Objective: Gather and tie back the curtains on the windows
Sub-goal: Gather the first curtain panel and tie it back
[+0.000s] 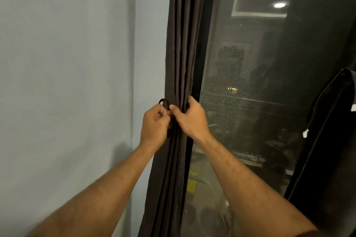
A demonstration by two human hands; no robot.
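While bunched tight, curtain (178,54) soft and slack; left hand (154,127) pinching tieback loop (163,102), right hand (189,116) gripping the folds. Best held mid-bundle.

Your curtain (183,63) dark brown and plain, tie loop (164,102) matching brown, left wall (67,63) pale blue-grey.

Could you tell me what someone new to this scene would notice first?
First, the dark brown curtain, gathered into a narrow bundle between the pale wall and the night-dark window. At mid-height the left hand pinches a tie-back loop while the right hand grips the bundle.
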